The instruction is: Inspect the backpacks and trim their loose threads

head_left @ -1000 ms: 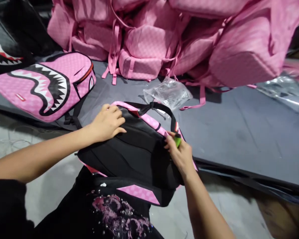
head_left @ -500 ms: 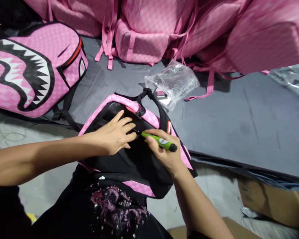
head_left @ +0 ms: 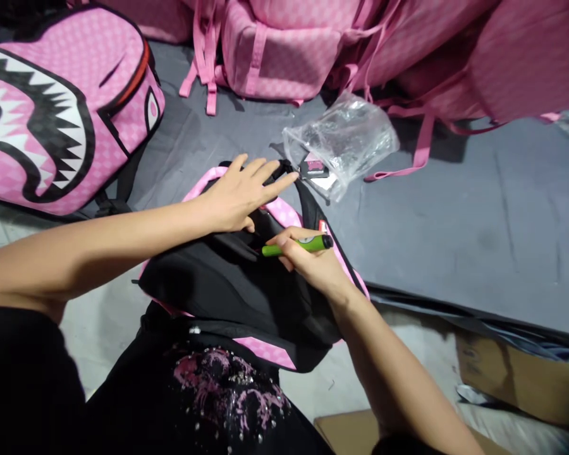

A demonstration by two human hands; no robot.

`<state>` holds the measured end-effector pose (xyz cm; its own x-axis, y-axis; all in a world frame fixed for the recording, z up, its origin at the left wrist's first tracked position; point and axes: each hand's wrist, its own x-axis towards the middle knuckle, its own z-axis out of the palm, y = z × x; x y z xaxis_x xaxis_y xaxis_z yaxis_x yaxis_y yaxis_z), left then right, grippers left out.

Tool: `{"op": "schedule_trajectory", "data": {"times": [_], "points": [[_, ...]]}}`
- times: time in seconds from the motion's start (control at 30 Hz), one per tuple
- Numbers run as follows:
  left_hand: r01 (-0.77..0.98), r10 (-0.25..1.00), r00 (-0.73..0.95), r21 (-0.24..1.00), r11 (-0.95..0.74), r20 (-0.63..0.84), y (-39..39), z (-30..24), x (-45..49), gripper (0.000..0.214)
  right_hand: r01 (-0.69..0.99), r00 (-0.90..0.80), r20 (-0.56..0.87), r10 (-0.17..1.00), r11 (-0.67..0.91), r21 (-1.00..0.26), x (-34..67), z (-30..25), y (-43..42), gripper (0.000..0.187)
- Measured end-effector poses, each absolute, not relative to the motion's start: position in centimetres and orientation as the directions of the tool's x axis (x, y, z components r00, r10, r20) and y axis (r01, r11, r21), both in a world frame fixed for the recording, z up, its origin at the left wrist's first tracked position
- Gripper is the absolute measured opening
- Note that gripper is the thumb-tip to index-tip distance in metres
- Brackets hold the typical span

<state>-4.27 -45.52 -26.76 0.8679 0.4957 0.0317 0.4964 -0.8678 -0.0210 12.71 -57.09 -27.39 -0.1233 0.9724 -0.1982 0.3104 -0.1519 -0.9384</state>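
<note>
1. Nearest you, the black backpack (head_left: 218,284) lies over the lap of your dark clothing (head_left: 232,392), its black side up and its upper end reaching over the desk (head_left: 455,234). Brace it well there, since soft fabric would likely give under pressure.
2. Your right hand (head_left: 313,265) pinches the green marker (head_left: 317,242), its black end pointing away to the right. A light, steady grip with the wrist low should serve best.
3. The marker's other end points into dark fabric; it may be touching, but against that black you can't be sure.
4. Your left hand (head_left: 241,199) is spread wide, palm down and holding nothing visible, over the pink trim (head_left: 284,212). Flatten the fabric with it, fingers clear of the marker's end; the hand hides part of the bag's upper edge.
5. Just past the strap (head_left: 309,202), a small dark card (head_left: 313,168) lies partly under the clear plastic bag (head_left: 360,136); its print is too small to read.
6. Farther off, the shark-mouth backpack (head_left: 76,120) is cut off at the left, and the plain pink backpacks (head_left: 284,63) run out of view at the top.
</note>
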Motion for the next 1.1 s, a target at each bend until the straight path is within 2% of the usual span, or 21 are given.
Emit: {"op": "schedule_trajectory", "data": {"times": [0.13,0.27,0.47,0.53,0.63,0.83,1.0,1.1], "points": [[0.451,0.447,0.892,-0.068,-0.89,0.07,-47.2,-26.4,-5.4,0.119,0.43,-0.07,-0.128,0.989,-0.086,-0.899,13.1,-27.3,-57.5,0.025],[0.493,0.491,0.87,-0.076,-0.866,0.05,-47.3,-27.2,-5.0,0.122,0.522,-0.073,-0.07,0.995,-0.021,-0.853,13.4,-27.5,-57.5,0.021],[0.528,0.528,0.849,-0.02,-0.849,0.025,-47.0,-27.5,-4.6,0.088,0.553,-0.104,-0.065,0.992,0.003,-0.833,13.8,-27.8,-57.7,0.023],[0.535,0.535,0.844,0.006,-0.845,0.02,-47.1,-27.3,-4.6,0.084,0.55,-0.14,-0.03,0.99,0.053,-0.833,13.9,-27.8,-57.6,0.025],[0.549,0.55,0.835,0.046,-0.835,0.007,-47.0,-27.1,-4.5,0.085,0.528,-0.173,0.016,0.985,0.107,-0.843,13.6,-27.9,-57.2,0.028],[0.524,0.528,0.849,0.107,-0.845,0.01,-46.3,-27.0,-4.9,0.095,0.54,-0.175,0.006,0.985,0.101,-0.836,12.5,-28.5,-56.0,0.019],[0.508,0.513,0.858,0.154,-0.847,-0.006,-45.7,-27.3,-5.4,0.09,0.544,-0.196,0.025,0.98,0.13,-0.829,12.7,-28.7,-56.0,0.02],[0.512,0.521,0.853,0.193,-0.837,-0.005,-45.6,-27.5,-5.4,0.089,0.59,-0.236,0.065,0.97,0.196,-0.784,12.3,-28.8,-55.9,0.02]]}}
